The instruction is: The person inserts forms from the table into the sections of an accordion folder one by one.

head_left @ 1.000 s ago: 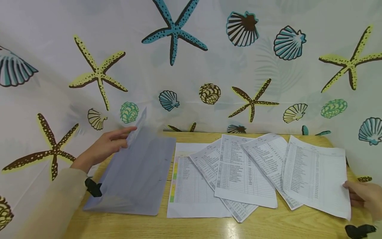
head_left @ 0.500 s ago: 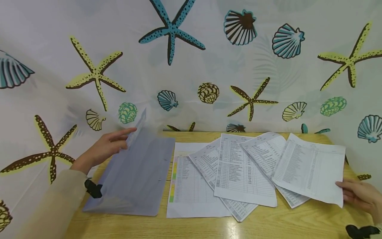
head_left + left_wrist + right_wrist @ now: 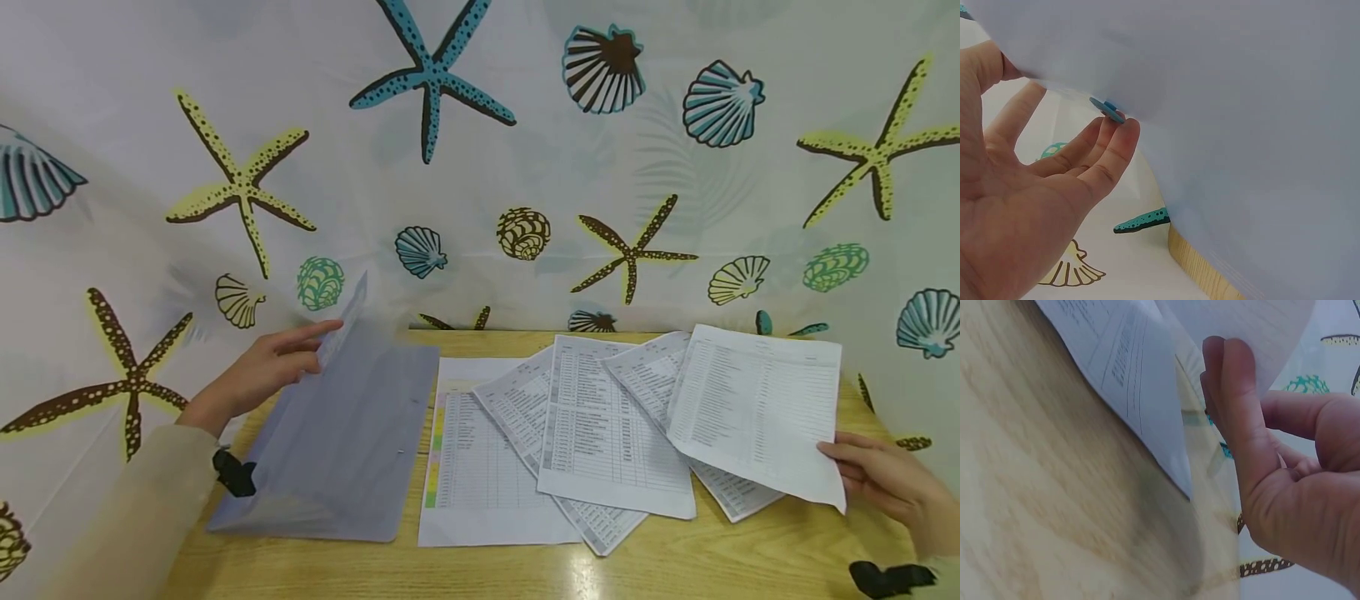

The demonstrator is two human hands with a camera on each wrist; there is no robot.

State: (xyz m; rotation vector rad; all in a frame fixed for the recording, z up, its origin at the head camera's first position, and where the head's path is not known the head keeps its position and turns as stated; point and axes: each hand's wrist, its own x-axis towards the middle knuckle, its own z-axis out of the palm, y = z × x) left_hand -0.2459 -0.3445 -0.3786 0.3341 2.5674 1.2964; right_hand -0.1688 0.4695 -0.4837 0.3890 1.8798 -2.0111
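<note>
On the left lies a translucent bluish plastic document folder (image 3: 360,442) with its cover (image 3: 1229,112) raised. My left hand (image 3: 273,367) holds that cover by its upper left edge; in the left wrist view, the fingertips of the left hand (image 3: 1054,169) touch a small blue snap button (image 3: 1107,109) on it. At the right, my right hand (image 3: 873,475) pinches the right edge of a printed sheet (image 3: 757,408), which is lifted and slightly bent over another printed sheet (image 3: 738,496). The right wrist view shows the thumb and fingers of the right hand (image 3: 1285,444) at the paper's edge.
Between the folder and the held sheet, several printed sheets overlap in a fan on the wooden table (image 3: 495,575): a sheet with a coloured strip (image 3: 487,467), and an upper sheet (image 3: 615,433) to its right. A curtain (image 3: 480,167) with starfish and shells hangs behind the table.
My right hand has moved left and slightly up with the printed sheet, which now covers more of the sheet beneath. The left hand and the folder cover have stayed almost still.
</note>
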